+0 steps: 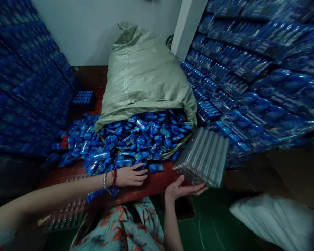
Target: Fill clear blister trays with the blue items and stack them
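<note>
My left hand [132,176], with a red bead bracelet and a silver one at the wrist, is stretched out flat over the red table [157,181]. Its fingers are apart, at the near edge of a heap of small blue bottles [146,136]. One loose blue bottle [156,168] lies just beyond the fingertips. My right hand [183,190] supports a stack of clear ridged plastic trays [205,155] from below, thumb on the near side. The heap spills from the mouth of a large pale woven sack [146,73].
Wrapped packs of blue bottles rise in a wall on the left [28,87] and another wall on the right [251,69]. Clear plastic trays [68,212] lie by my left forearm. A white bag [272,219] sits low at the right, near brown cardboard [290,170].
</note>
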### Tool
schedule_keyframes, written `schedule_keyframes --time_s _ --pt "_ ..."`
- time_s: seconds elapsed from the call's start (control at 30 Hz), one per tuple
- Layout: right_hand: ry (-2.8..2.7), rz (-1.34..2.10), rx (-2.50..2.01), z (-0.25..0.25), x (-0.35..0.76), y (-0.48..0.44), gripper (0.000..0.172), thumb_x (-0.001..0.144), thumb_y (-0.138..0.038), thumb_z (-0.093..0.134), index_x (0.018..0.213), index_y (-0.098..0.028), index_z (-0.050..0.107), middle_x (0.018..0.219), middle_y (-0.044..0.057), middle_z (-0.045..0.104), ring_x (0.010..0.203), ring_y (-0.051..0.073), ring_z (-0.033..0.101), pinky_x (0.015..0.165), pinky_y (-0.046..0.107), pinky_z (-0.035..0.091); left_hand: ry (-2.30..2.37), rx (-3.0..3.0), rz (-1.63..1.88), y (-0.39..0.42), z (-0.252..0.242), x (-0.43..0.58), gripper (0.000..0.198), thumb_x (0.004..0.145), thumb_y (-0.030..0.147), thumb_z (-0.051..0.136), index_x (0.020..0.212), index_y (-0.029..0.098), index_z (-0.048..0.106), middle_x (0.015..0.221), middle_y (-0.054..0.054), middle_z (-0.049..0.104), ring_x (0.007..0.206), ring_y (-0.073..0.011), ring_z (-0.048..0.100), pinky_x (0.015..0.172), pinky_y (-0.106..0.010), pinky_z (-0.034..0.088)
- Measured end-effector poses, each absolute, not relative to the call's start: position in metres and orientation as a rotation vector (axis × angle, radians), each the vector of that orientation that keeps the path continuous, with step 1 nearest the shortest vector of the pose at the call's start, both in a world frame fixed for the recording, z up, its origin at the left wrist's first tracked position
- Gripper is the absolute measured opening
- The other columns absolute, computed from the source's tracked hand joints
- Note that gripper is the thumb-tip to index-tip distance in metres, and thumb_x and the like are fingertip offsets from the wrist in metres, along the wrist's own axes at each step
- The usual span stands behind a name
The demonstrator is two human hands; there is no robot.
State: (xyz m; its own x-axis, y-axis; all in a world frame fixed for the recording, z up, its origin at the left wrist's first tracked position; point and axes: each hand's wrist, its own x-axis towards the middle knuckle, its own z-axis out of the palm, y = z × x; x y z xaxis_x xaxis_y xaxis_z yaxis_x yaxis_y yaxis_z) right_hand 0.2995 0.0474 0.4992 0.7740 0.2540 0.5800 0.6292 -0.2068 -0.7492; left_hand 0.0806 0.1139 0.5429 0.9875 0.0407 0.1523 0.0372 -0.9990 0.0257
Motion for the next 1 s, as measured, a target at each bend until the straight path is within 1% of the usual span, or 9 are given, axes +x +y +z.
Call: schedule_keyframes --time_s 0.17,0.27,0.33,0.43,0.5,0.6,0.7,0.77,1.0 --pt "-0.692 -0.373 -1.791 0.499 0.304 0.041 0.070 0.087 -0.033 0.051 0.145 -0.014 0.017 0.144 0.022 0.017 0.136 0.034 0.018 0.109 0.055 0.021 -0.042 3.127 0.137 0.118 0.552 0.070 0.021 0.088 0.010 0.043 0.095 0.022 0.059 0.115 -0.005 0.060 0.124 -0.0184 0.044 0.114 -0.046 0.019" --pt "-0.685 -0.355 -1.773 0.496 0.312 0.034 0.068 0.084 -0.031 0.056 0.142 -0.017 0.024 0.142 0.021 0.023 0.133 0.033 0.024 0.107 0.057 0.023 -0.023 3.158 0.078 0.118 0.559 0.072 0.018 0.087 0.015 0.047 0.100 0.022 0.058 0.110 -0.007 0.062 0.121 -0.0206 0.045 0.113 -0.048 0.018" --pt "-0.698 -0.336 -1.747 0.494 0.316 0.031 0.069 0.082 -0.030 0.059 0.142 -0.018 0.025 0.141 0.021 0.023 0.133 0.033 0.024 0.105 0.060 0.026 -0.021 3.156 0.053 0.117 0.562 0.076 0.018 0.083 0.024 0.055 0.101 0.021 0.058 0.107 -0.008 0.062 0.115 -0.0217 0.049 0.111 -0.047 0.023" --pt "-0.737 -0.296 -1.709 0.494 0.318 0.030 0.073 0.081 -0.030 0.061 0.142 -0.017 0.022 0.142 0.021 0.019 0.134 0.033 0.021 0.101 0.063 0.030 -0.031 3.133 -0.030 0.115 0.567 0.096 0.026 0.077 0.041 0.063 0.088 0.018 0.060 0.094 -0.006 0.063 0.093 -0.0201 0.056 0.103 -0.042 0.034" --pt "-0.736 -0.296 -1.703 0.495 0.316 0.033 0.074 0.081 -0.030 0.061 0.142 -0.017 0.021 0.142 0.021 0.018 0.135 0.032 0.020 0.101 0.063 0.031 -0.034 3.137 -0.043 0.118 0.571 0.119 0.021 0.078 0.038 0.062 0.082 0.017 0.059 0.085 -0.004 0.062 0.081 -0.0180 0.056 0.093 -0.037 0.041" --pt "-0.675 -0.306 -1.721 0.496 0.314 0.040 0.073 0.081 -0.029 0.062 0.141 -0.015 0.022 0.141 0.022 0.020 0.134 0.032 0.020 0.101 0.062 0.031 0.104 3.192 0.091 0.132 0.579 0.169 0.016 0.080 0.024 0.056 0.093 0.015 0.058 0.097 -0.008 0.062 0.094 -0.0202 0.055 0.086 -0.033 0.042" --pt "-0.623 -0.334 -1.748 0.492 0.320 0.043 0.072 0.080 -0.029 0.062 0.139 -0.015 0.025 0.139 0.022 0.022 0.133 0.031 0.022 0.102 0.061 0.030 0.460 3.232 0.277 0.154 0.581 0.221 0.031 0.084 0.020 0.048 0.113 0.010 0.052 0.121 -0.014 0.054 0.117 -0.0247 0.045 0.097 -0.037 0.034" --pt "-0.613 -0.336 -1.726 0.489 0.329 0.043 0.069 0.081 -0.030 0.061 0.138 -0.015 0.025 0.139 0.021 0.022 0.133 0.030 0.023 0.102 0.060 0.030 0.624 3.226 0.310 0.165 0.578 0.250 0.038 0.086 0.019 0.044 0.121 0.007 0.048 0.128 -0.016 0.050 0.121 -0.0259 0.041 0.100 -0.039 0.031" --pt "-0.558 -0.310 -1.665 0.487 0.357 0.038 0.071 0.081 -0.038 0.059 0.137 -0.014 0.022 0.138 0.021 0.024 0.130 0.031 0.028 0.105 0.060 0.026 0.570 3.209 0.334 0.163 0.563 0.293 0.032 0.087 0.022 0.041 0.105 0.005 0.060 0.121 -0.018 0.052 0.118 -0.0268 0.045 0.095 -0.038 0.037"
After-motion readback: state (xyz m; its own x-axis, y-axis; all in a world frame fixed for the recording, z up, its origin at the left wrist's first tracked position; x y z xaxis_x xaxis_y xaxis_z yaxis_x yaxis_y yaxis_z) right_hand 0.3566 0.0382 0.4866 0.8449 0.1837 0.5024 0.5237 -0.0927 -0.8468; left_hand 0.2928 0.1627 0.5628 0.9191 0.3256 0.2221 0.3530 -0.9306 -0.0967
